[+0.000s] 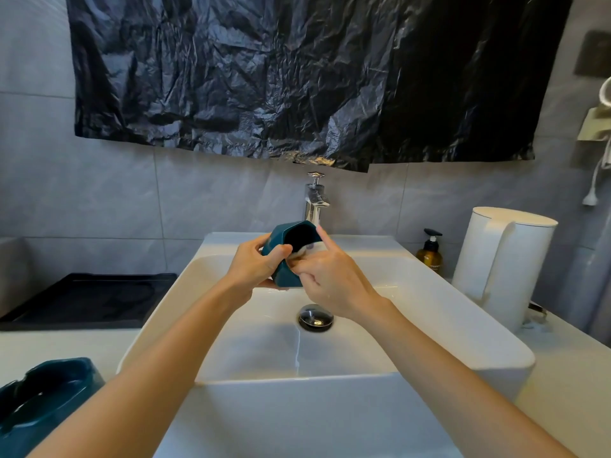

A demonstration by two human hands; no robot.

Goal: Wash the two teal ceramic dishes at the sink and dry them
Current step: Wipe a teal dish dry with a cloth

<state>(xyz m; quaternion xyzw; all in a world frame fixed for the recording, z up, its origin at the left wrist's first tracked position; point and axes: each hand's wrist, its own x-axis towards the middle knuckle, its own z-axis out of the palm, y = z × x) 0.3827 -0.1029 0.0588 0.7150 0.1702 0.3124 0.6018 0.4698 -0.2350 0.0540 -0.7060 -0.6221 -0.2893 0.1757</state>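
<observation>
2 hands over the white sink [429, 269]: the left hand [258, 267] grips a faceted teal ceramic cup [280, 239], tilted so the white cloth [309, 251] pinched by the right hand [334, 279] reaches its rim.

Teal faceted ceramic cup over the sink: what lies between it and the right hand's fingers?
In the head view, a small white cloth lies between the right hand and the teal faceted ceramic cup, pressed on its rim.
</observation>
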